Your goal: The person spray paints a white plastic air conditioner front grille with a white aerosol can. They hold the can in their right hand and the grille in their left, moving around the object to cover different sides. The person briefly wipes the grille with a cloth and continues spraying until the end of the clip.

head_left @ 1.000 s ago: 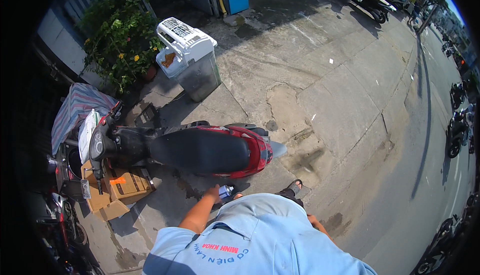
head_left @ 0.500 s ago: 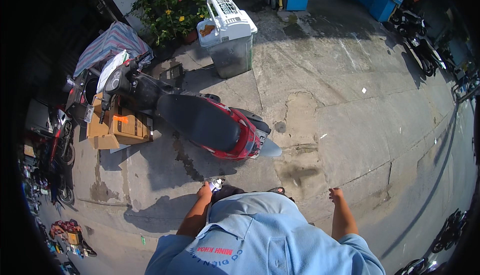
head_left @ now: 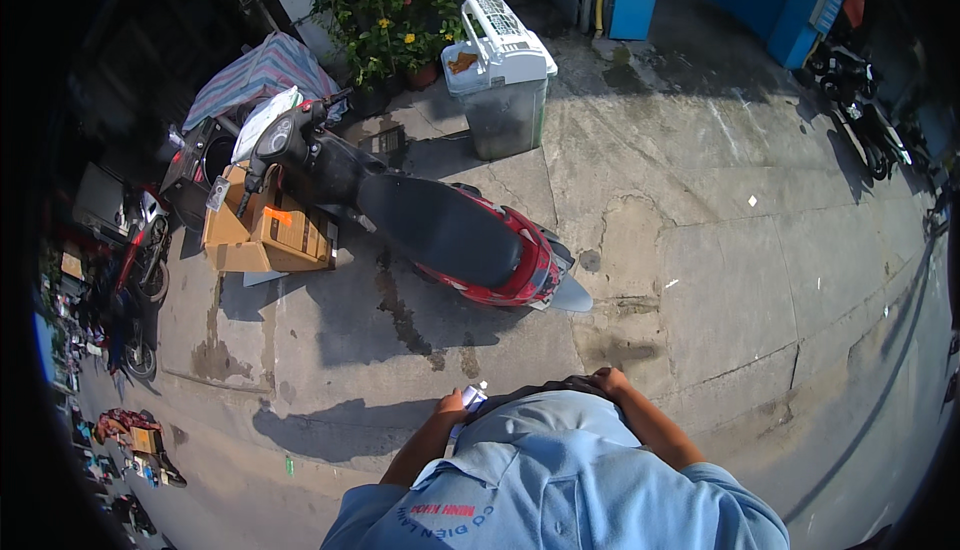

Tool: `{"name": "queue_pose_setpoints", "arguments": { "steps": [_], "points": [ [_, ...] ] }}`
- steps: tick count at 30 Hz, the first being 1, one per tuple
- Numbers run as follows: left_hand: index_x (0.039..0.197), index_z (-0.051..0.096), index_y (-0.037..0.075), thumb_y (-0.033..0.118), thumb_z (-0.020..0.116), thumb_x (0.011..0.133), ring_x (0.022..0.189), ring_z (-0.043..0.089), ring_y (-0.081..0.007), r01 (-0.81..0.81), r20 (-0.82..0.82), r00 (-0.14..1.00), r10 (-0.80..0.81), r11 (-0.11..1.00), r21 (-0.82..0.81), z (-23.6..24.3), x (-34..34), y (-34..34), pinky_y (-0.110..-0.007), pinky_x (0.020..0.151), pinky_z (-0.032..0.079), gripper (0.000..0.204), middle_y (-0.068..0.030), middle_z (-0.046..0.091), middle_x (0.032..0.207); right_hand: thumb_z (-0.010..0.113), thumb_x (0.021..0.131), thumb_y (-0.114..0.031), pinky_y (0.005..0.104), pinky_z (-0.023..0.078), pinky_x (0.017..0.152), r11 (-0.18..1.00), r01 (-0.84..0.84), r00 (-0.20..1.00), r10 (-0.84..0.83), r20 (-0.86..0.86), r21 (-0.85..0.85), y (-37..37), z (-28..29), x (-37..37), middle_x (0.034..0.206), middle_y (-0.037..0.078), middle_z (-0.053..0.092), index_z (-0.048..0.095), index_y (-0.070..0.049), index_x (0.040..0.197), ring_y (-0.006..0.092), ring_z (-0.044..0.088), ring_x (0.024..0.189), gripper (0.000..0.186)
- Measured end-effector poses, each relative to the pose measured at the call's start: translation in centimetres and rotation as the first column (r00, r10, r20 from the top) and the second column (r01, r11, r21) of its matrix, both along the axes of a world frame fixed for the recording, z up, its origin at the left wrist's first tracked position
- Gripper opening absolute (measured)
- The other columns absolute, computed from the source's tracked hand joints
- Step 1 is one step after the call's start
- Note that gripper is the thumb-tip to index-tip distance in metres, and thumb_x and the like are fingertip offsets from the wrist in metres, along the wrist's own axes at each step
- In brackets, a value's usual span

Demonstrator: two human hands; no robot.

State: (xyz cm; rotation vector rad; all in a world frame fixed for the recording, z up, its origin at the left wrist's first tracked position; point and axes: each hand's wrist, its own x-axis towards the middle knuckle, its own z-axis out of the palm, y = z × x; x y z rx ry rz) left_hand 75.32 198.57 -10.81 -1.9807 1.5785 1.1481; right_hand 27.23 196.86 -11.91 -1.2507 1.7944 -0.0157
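My left hand (head_left: 452, 405), at the left of my waist, is closed around a small white and purple spray can (head_left: 472, 396) with a white top. My right hand (head_left: 607, 381) is at the front of my waist with its fingers curled against something dark, perhaps clothing; what they grip is too small to make out. Just ahead of me a red and black motor scooter (head_left: 450, 233) stands with its tail toward me. Both hands are apart from it.
An open cardboard box (head_left: 285, 235) sits beside the scooter's front. Beyond stands a grey bin (head_left: 503, 115) topped with a white plastic appliance casing (head_left: 505, 40), near a flowering bush (head_left: 385, 10). Parked motorbikes (head_left: 140, 280) line the left; others (head_left: 860, 120) stand far right.
My right hand has come in from the right side to the front of my waist. The left hand, with the spray can, is slightly lower; the whole view has shifted.
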Motion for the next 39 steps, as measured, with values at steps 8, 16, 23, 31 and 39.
{"name": "queue_pose_setpoints", "arguments": {
  "steps": [8, 16, 23, 31, 39],
  "points": [
    [0.113, 0.068, 0.000, 0.064, 0.085, 0.061, 0.109, 0.069, -0.0334, -0.252, 0.035, 0.968, 0.250, 0.949, 0.190, 1.4, 3.5, 6.7, -0.041, 0.093, 0.054, 0.085, -0.0206, 0.071, 0.113, 0.069, 0.090, -0.038, 0.0409, 0.056, 0.078, 0.939, -0.306, 0.933, 0.329, -0.147, 0.159, 4.4, -6.5, -8.3, 0.102, 0.012, 0.073, 0.073, -0.009, 0.107, 0.0287, 0.070, 0.090, 0.033],
    [0.113, 0.068, -0.003, 0.063, 0.086, 0.060, 0.108, 0.070, -0.0331, -0.422, 0.140, 0.906, 0.398, 0.847, 0.323, 4.1, 5.5, 21.3, -0.041, 0.091, 0.056, 0.086, -0.0208, 0.072, 0.113, 0.069, 0.087, -0.039, 0.0452, 0.060, 0.075, 0.778, -0.553, 0.822, 0.568, 0.042, 0.298, 5.4, -8.1, -6.1, 0.103, 0.015, 0.074, 0.072, -0.014, 0.117, 0.0313, 0.073, 0.088, 0.039],
    [0.112, 0.068, -0.004, 0.062, 0.087, 0.060, 0.107, 0.071, -0.0332, -0.488, 0.209, 0.871, 0.445, 0.834, 0.257, 5.8, -2.2, 25.0, -0.042, 0.089, 0.057, 0.086, -0.0209, 0.072, 0.111, 0.071, 0.085, -0.040, 0.0422, 0.057, 0.074, 0.861, -0.472, 0.872, 0.488, -0.044, 0.189, -3.7, -6.9, -8.7, 0.096, 0.012, 0.075, 0.074, -0.014, 0.109, 0.0268, 0.072, 0.084, 0.036],
    [0.118, 0.062, -0.005, 0.058, 0.089, 0.061, 0.106, 0.070, -0.0357, -0.464, 0.245, 0.866, 0.435, 0.883, 0.074, 3.4, -14.9, 18.7, -0.044, 0.090, 0.057, 0.089, -0.0210, 0.071, 0.113, 0.070, 0.084, -0.046, 0.0415, 0.054, 0.092, 0.946, -0.323, 0.929, 0.321, 0.182, -0.024, -5.9, 2.5, -14.6, 0.112, 0.017, 0.073, 0.072, -0.009, 0.116, 0.0363, 0.069, 0.104, 0.049],
    [0.130, 0.043, 0.006, 0.035, 0.086, 0.071, 0.114, 0.063, -0.0425, -0.484, -0.367, 0.866, 0.341, 0.758, -0.437, 14.3, -34.6, 1.6, -0.050, 0.094, 0.051, 0.078, -0.0247, 0.063, 0.124, 0.075, 0.082, -0.027, 0.0462, 0.056, 0.077, 0.727, -0.050, 0.997, 0.079, -0.011, 0.684, 1.5, -3.8, -42.6, 0.108, 0.001, 0.072, 0.071, -0.014, 0.104, 0.0216, 0.071, 0.096, 0.026]
  ]
}}
